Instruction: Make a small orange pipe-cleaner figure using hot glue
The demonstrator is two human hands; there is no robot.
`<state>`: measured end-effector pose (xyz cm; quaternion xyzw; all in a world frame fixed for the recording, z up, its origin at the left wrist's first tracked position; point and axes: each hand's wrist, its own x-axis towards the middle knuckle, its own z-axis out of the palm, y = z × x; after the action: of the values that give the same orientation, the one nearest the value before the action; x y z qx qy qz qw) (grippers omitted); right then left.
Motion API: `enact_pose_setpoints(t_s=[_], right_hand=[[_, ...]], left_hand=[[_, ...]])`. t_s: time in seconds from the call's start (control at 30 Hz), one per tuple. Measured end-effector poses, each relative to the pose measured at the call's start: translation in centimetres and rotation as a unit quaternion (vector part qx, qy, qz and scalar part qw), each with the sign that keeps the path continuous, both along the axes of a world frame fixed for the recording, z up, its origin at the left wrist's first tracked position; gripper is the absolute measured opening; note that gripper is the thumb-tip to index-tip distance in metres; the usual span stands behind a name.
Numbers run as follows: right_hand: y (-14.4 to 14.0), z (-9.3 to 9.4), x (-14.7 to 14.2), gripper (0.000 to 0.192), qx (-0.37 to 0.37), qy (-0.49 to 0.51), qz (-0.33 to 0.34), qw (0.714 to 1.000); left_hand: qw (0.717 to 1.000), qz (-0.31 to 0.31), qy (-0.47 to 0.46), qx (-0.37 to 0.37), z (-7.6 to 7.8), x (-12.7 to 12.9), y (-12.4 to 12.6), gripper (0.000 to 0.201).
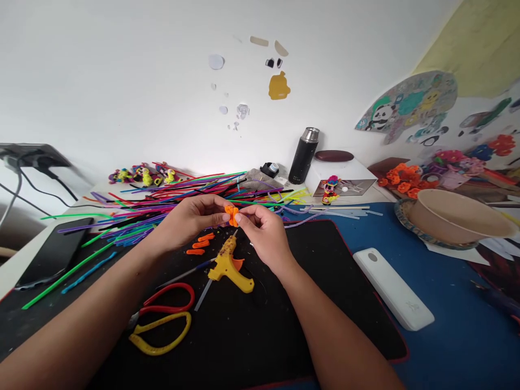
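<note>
My left hand (190, 216) and my right hand (266, 230) meet above the black mat (252, 330), both pinching a small orange pipe-cleaner piece (232, 214) between thumbs and fingertips. Just below it lie a few short orange pieces (201, 244) on the mat. A yellow glue gun (229, 266) lies under the hands, nozzle pointing away. Red and yellow scissors (162, 322) rest to the lower left, near my left forearm.
A heap of coloured pipe cleaners (162, 203) spreads behind the hands. A phone (54, 252) lies at the left, a white rectangular case (392, 287) at the right, a bowl (455, 219) further right, a black flask (303, 156) and a white box (345, 176) at the back.
</note>
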<state>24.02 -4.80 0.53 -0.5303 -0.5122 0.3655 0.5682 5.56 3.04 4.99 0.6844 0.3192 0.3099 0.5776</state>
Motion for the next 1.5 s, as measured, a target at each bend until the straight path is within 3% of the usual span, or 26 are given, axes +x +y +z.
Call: enact_pose_setpoints(t_s=[0.87, 1.17, 1.3, 1.5], right_hand=[[-0.28, 0.29, -0.26, 0.022, 0.011, -0.056, -0.015, 0.998], [0.1, -0.04, 0.01, 0.027, -0.011, 0.032, 0.026, 0.999], [0.24, -0.3, 0.01, 0.032, -0.021, 0.068, 0.036, 0.997], [0.35, -0.31, -0.02, 0.037, -0.038, 0.109, 0.071, 0.991]], left_hand=[[1.0, -0.003, 0.025, 0.011, -0.41, 0.06, -0.07, 0.037], [0.999, 0.012, 0.006, 0.031, -0.51, 0.5, -0.46, 0.035], [1.0, 0.013, -0.023, 0.017, -0.76, 0.74, -0.69, 0.045], [0.999, -0.021, -0.033, 0.026, -0.62, 0.38, -0.67, 0.04]])
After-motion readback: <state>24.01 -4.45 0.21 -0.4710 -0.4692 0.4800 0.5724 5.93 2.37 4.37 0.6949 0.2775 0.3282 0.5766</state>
